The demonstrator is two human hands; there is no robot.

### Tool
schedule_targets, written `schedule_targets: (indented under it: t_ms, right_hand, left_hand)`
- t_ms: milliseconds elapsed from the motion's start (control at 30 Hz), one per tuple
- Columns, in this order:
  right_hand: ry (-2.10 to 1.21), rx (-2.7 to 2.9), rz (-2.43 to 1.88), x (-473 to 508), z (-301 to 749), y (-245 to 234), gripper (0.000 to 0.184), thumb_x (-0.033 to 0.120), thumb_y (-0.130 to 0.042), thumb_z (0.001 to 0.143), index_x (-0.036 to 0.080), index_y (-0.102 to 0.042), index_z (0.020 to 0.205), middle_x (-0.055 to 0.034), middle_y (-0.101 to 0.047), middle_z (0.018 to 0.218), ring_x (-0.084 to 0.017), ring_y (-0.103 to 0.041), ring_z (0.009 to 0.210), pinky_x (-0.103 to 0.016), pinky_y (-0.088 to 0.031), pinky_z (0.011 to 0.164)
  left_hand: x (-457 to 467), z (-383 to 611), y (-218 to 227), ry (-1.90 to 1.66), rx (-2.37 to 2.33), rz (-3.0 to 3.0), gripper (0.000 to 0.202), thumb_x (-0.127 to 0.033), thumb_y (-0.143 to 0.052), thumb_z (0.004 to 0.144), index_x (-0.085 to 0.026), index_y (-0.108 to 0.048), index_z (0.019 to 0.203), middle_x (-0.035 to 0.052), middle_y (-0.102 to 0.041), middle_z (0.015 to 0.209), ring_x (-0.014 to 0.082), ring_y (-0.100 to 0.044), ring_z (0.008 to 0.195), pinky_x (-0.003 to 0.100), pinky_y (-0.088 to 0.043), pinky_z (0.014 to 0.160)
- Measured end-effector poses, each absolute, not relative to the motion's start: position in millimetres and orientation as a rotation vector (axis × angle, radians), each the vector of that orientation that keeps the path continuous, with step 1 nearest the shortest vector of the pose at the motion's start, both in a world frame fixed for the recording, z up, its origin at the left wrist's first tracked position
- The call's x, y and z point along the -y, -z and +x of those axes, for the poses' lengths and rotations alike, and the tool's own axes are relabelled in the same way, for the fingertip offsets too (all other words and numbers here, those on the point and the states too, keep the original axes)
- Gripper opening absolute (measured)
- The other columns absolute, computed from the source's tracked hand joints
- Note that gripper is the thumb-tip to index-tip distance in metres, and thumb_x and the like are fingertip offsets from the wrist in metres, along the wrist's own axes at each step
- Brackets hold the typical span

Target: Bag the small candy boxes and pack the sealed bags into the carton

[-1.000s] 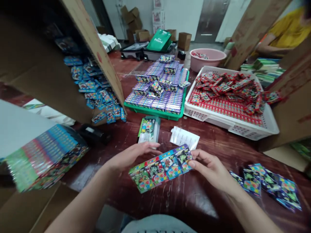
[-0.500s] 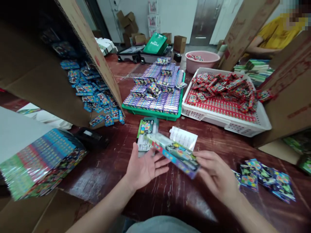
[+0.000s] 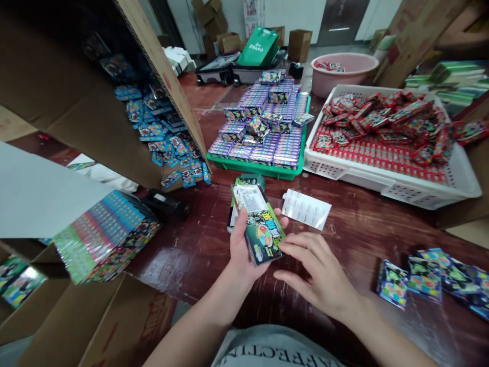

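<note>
A flat printed packaging box (image 3: pixel 263 232), dark with green edges and a pale panel at its far end, lies in my left hand (image 3: pixel 244 250). The thumb presses on its left side and the fingers wrap round the far side. Close to the box's near right corner is my right hand (image 3: pixel 317 275), fingers apart; whether a fingertip touches the box I cannot tell. Partly hidden beneath it on the table is a similar green package (image 3: pixel 250 180). A white sheet of labels (image 3: pixel 306 209) lies just beyond my right hand.
A green tray (image 3: pixel 260 169) of purple packets and a white basket (image 3: pixel 355 179) of red packets stand ahead. Loose purple packets (image 3: pixel 393 284) lie at right. At left are a carton (image 3: pixel 171 81) with blue packets, a wrapped box stack (image 3: pixel 110 224) and a black tape dispenser (image 3: pixel 164 204).
The packaging box has passed from my right hand into my left, which has closed round it. My right hand has let go and opened. The view has shifted somewhat.
</note>
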State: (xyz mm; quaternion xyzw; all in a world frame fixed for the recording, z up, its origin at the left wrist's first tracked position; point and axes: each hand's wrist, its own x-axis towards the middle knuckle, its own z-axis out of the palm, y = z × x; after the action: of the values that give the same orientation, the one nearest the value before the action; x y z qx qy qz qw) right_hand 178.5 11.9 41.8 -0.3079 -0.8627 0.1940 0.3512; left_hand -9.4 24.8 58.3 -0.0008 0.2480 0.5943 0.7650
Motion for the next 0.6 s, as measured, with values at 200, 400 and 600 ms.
schedule_targets:
  t_ms: [200, 400, 600]
  right_hand:
    - [-0.54, 2.143, -0.837, -12, 167, -43, 0.044, 0.028, -0.073, 0.09, 0.02, -0.055, 0.13, -0.01, -0.063, 0.121, -0.024, -0.057, 0.115, -0.043, -0.052, 0.095]
    - [-0.348, 2.092, -0.8, -11, 160, -34, 0.033, 0.018, -0.074, 0.088, 0.019, -0.06, 0.118, -0.0085, -0.069, 0.113, -0.023, -0.063, 0.107, -0.043, -0.055, 0.089]
    - [-0.199, 2.043, -0.767, -14, 154, -27, 0.032, 0.013, -0.078, 0.083, 0.02, -0.066, 0.112, -0.0083, -0.073, 0.108, -0.024, -0.067, 0.103, -0.042, -0.057, 0.087]
  left_hand:
    - [-28, -4, -62, -1.28, -0.622, -0.129, 0.053, -0.058, -0.051, 0.093, -0.01, -0.068, 0.103, 0.0151, -0.072, 0.096, 0.0292, -0.072, 0.09, 0.046, -0.06, 0.083]
    - [-24, -1, -66, -1.328, -0.662, -0.192, 0.058, -0.061, -0.052, 0.09, -0.006, -0.069, 0.095, 0.0172, -0.07, 0.088, 0.0288, -0.07, 0.085, 0.05, -0.058, 0.087]
    - [-23, 2, -66, -1.378, -0.721, -0.232, 0.051, -0.056, -0.051, 0.092, -0.008, -0.068, 0.09, 0.0145, -0.068, 0.087, 0.0276, -0.069, 0.085, 0.05, -0.059, 0.089]
